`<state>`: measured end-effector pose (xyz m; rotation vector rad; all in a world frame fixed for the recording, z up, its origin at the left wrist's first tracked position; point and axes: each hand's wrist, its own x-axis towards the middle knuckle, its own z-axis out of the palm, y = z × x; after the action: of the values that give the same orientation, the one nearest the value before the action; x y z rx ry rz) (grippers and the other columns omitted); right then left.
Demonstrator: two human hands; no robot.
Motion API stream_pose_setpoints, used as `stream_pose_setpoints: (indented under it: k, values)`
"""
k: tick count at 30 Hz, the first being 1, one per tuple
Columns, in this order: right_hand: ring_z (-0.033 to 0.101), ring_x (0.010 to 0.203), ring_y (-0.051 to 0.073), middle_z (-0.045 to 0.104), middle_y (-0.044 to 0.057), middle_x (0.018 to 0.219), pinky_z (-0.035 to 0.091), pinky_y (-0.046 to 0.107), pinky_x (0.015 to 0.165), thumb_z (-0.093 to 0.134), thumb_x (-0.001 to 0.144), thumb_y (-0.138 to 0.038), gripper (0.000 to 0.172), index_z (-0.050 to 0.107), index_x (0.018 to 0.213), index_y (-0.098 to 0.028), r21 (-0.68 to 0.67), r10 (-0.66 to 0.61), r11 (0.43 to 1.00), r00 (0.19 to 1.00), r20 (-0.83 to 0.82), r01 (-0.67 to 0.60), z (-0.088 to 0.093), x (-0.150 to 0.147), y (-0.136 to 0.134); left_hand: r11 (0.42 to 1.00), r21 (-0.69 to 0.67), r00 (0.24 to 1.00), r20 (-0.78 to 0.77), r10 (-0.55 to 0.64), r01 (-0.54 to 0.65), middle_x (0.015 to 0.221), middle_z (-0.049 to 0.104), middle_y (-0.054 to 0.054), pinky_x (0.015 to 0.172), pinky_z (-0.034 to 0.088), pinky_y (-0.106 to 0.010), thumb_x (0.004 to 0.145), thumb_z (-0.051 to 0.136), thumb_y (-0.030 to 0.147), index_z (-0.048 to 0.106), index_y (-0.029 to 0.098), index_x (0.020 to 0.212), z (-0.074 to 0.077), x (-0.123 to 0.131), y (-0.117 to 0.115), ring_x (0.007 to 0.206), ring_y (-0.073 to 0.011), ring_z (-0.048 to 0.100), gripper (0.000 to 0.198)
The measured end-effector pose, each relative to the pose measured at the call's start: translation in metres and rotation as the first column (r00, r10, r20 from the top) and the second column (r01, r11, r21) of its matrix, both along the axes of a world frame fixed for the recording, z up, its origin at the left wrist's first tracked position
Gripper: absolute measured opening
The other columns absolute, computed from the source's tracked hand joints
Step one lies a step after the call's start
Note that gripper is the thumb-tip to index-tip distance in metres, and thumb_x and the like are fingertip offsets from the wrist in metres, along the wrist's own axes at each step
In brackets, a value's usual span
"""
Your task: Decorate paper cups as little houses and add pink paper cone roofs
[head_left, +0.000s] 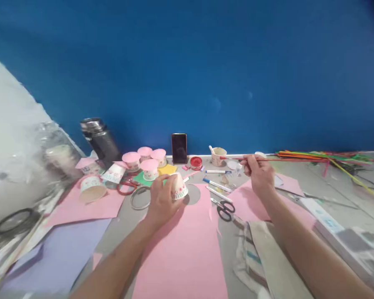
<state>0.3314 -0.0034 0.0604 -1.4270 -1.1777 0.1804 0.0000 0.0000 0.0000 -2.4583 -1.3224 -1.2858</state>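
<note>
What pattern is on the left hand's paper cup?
Paper cup: small red and green motifs on white, shown in the head view.

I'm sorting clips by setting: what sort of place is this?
Probably a craft table against a blue wall: it holds a pink sheet with a round cut-out, black-handled scissors, and paper cups topped with pink discs.

We see the held cup (pixel 180 189) before the phone (pixel 179 148). Left of the phone we have a flask (pixel 101 142).
</note>
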Motion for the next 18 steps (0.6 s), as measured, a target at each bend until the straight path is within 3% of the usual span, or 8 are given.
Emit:
stream_pose_setpoints:
  k: [3, 6, 9, 11, 14, 16, 18]
  values:
    - [0.059, 0.052, 0.015, 0.072, 0.005, 0.070, 0.046, 0.025, 0.052, 0.044, 0.100, -0.060, 0.050, 0.068, 0.088, -0.018, -0.034, 0.055, 0.998, 0.995, 0.077, -0.053, 0.023, -0.009, 0.016, 1.000, -0.027, 1.000, 0.019, 0.013, -0.013, 0.133, 0.050, -0.016, 0.109, 0.048, -0.057, 0.079, 0.074, 0.018, 0.049, 0.023, 0.141, -0.001, 0.002, -0.001, 0.129, -0.0372, 0.052, 0.067]
    - [0.070, 0.073, 0.019, 0.076, 0.006, 0.078, 0.052, 0.027, 0.073, 0.057, 0.096, -0.042, 0.035, 0.068, 0.071, -0.020, -0.153, 0.170, 0.978, 0.961, 0.219, -0.139, 0.037, -0.032, 0.043, 0.998, -0.066, 0.999, 0.024, 0.023, -0.022, 0.133, 0.049, -0.015, 0.109, 0.048, -0.056, 0.078, 0.073, 0.017, 0.049, 0.024, 0.141, 0.000, 0.002, -0.002, 0.129, -0.0371, 0.053, 0.068]
    - [0.073, 0.096, 0.022, 0.079, 0.008, 0.097, 0.051, 0.028, 0.089, 0.060, 0.097, -0.027, 0.021, 0.071, 0.080, -0.019, -0.302, 0.270, 0.938, 0.906, 0.326, -0.171, 0.043, -0.060, 0.077, 0.995, -0.097, 1.000, 0.022, 0.020, -0.017, 0.134, 0.048, -0.015, 0.109, 0.048, -0.056, 0.078, 0.072, 0.018, 0.047, 0.024, 0.144, 0.003, 0.001, -0.003, 0.129, -0.0367, 0.053, 0.070]
    - [0.072, 0.104, 0.023, 0.078, 0.011, 0.106, 0.051, 0.031, 0.096, 0.056, 0.102, -0.026, 0.022, 0.073, 0.090, -0.017, -0.391, 0.319, 0.905, 0.873, 0.369, -0.165, 0.045, -0.074, 0.097, 0.994, -0.110, 1.000, 0.029, 0.012, -0.009, 0.135, 0.048, -0.014, 0.110, 0.047, -0.055, 0.078, 0.072, 0.018, 0.047, 0.024, 0.144, 0.004, 0.001, -0.003, 0.130, -0.0364, 0.053, 0.071]
    - [0.071, 0.107, 0.024, 0.074, 0.011, 0.119, 0.057, 0.042, 0.096, 0.060, 0.105, -0.035, 0.024, 0.071, 0.114, -0.015, -0.503, 0.367, 0.854, 0.839, 0.402, -0.133, 0.049, -0.084, 0.119, 0.993, -0.121, 0.999, 0.053, 0.006, 0.000, 0.134, 0.048, -0.014, 0.110, 0.047, -0.056, 0.079, 0.072, 0.018, 0.047, 0.024, 0.144, 0.003, 0.001, -0.003, 0.130, -0.0370, 0.052, 0.070]
    - [0.070, 0.111, 0.025, 0.069, 0.011, 0.130, 0.061, 0.047, 0.095, 0.066, 0.102, -0.039, 0.035, 0.066, 0.129, -0.017, -0.554, 0.385, 0.826, 0.824, 0.415, -0.106, 0.050, -0.088, 0.129, 0.992, -0.127, 0.998, 0.068, 0.005, 0.004, 0.134, 0.048, -0.014, 0.110, 0.046, -0.057, 0.079, 0.072, 0.018, 0.047, 0.024, 0.143, 0.001, 0.002, -0.002, 0.130, -0.0374, 0.052, 0.069]
    - [0.069, 0.114, 0.026, 0.066, 0.011, 0.135, 0.061, 0.048, 0.095, 0.068, 0.101, -0.039, 0.039, 0.063, 0.135, -0.018, -0.587, 0.390, 0.806, 0.815, 0.428, -0.078, 0.047, -0.092, 0.136, 0.991, -0.133, 0.997, 0.075, 0.000, 0.010, 0.134, 0.048, -0.015, 0.110, 0.046, -0.057, 0.078, 0.071, 0.016, 0.047, 0.024, 0.143, -0.002, 0.002, 0.000, 0.130, -0.0374, 0.052, 0.070]
